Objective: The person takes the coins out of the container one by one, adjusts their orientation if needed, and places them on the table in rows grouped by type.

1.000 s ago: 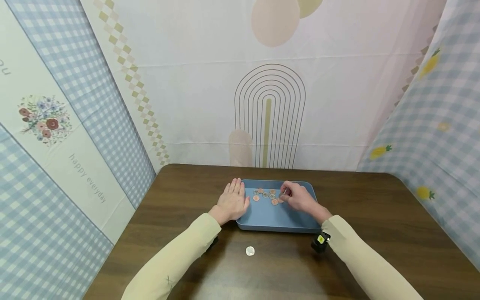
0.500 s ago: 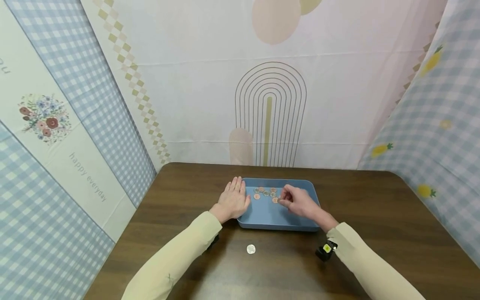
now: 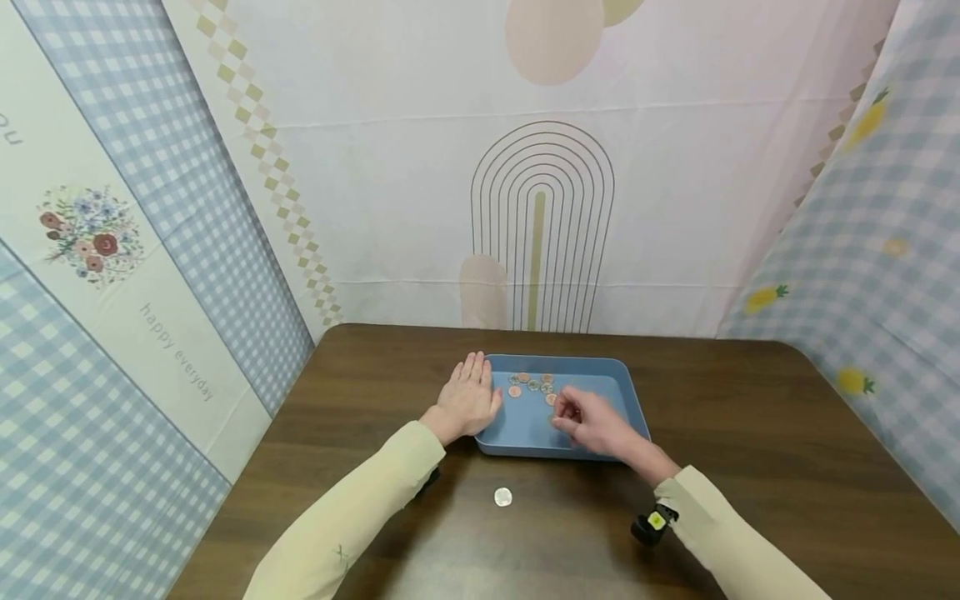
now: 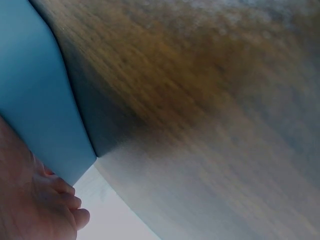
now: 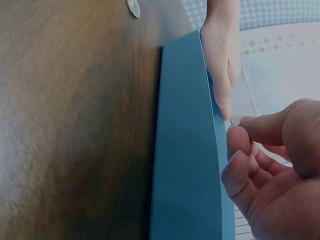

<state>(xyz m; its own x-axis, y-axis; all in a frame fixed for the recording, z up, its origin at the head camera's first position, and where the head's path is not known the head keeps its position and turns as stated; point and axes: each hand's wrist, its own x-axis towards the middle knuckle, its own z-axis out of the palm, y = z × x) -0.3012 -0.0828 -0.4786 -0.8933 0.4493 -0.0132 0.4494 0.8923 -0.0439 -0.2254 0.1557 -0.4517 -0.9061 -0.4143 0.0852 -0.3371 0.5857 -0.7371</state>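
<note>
A shallow blue tray point(image 3: 517, 435) lies on the wooden table. Inside it, towards the back, are several copper-coloured and silver-coloured coins point(image 3: 533, 385). My left hand point(image 3: 467, 402) rests on the tray's left rim with its fingers straight. Over the right half of the tray, my right hand point(image 3: 594, 423) pinches a small coin point(image 5: 235, 119) between thumb and index finger; its silvery edge shows in the right wrist view. A lone silver coin point(image 3: 503, 497) lies on the table in front of the tray.
The brown wooden table point(image 3: 375, 375) reaches back to a patterned white cloth point(image 3: 405, 208). Blue checked cloths hang at the left and right sides. A black wrist camera point(image 3: 651, 525) sits under the right forearm.
My right hand has lifted from the coins and drawn towards the tray's front, a coin between its fingertips. My left hand stays on the rim.
</note>
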